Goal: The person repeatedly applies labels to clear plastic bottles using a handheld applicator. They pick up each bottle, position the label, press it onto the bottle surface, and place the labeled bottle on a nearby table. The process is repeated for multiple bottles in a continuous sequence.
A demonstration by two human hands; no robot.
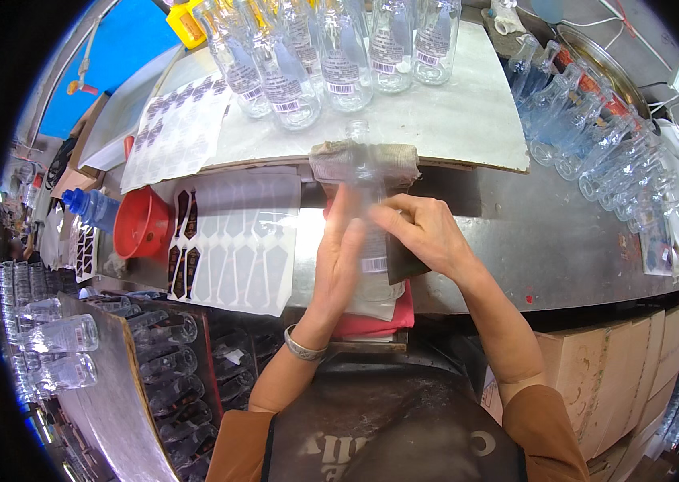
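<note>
A clear glass bottle (pixel 373 249) with a printed back label lies in front of me, its neck on a cloth-wrapped rest (pixel 327 163) and its base toward me. My left hand (pixel 341 253), blurred by motion, lies along the bottle's left side with its fingers stretched out. Over the bottle's right side my right hand (pixel 424 229) is closed, fingertips pinched near the glass; what they hold is hidden. A dark flat piece (pixel 409 267) shows beneath the right hand; I cannot tell whether it is held. Pink and white cloth (pixel 376 323) lies under the bottle's base.
Several labelled bottles (pixel 345 76) stand on the white board (pixel 468 120) ahead. Label sheets (pixel 247 257) and a red container (pixel 143 222) are at left. Unlabelled bottles (pixel 589 136) lean in rows at right. Cardboard boxes (pixel 589 377) and a bottle crate (pixel 106 361) flank me below.
</note>
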